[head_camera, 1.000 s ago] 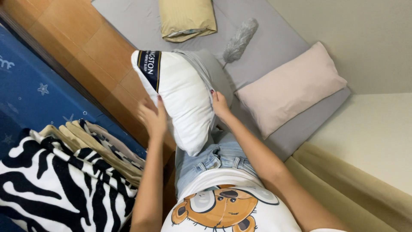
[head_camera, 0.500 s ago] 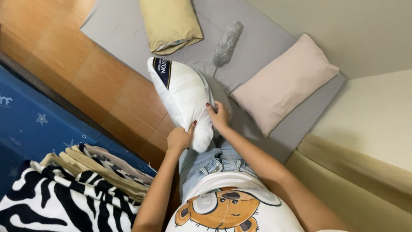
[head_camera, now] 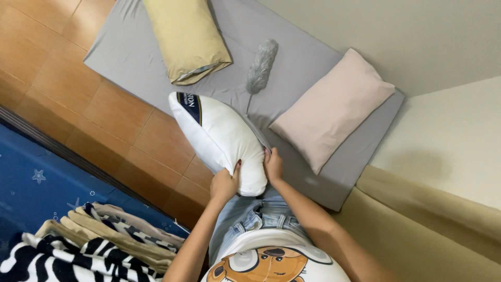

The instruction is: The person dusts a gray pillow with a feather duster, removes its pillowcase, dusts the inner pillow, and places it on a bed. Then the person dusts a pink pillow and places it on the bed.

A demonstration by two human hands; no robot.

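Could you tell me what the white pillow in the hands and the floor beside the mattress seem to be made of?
White pillow: smooth woven fabric over soft filling, judging by how it dents under the left hand and right hand. Floor: probably glazed ceramic tile in a wood-brown tone; grout lines show.

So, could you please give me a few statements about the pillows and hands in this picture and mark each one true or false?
1. Both hands grip the white pillow. True: the left hand and the right hand hold its near end.
2. The pink pillow lies on the wooden floor. False: it lies on the grey mattress.
3. A grey duster lies between the yellow pillow and the pink pillow. True.
4. The white pillow has a pillowcase pulled fully over it. False: it is bare white.
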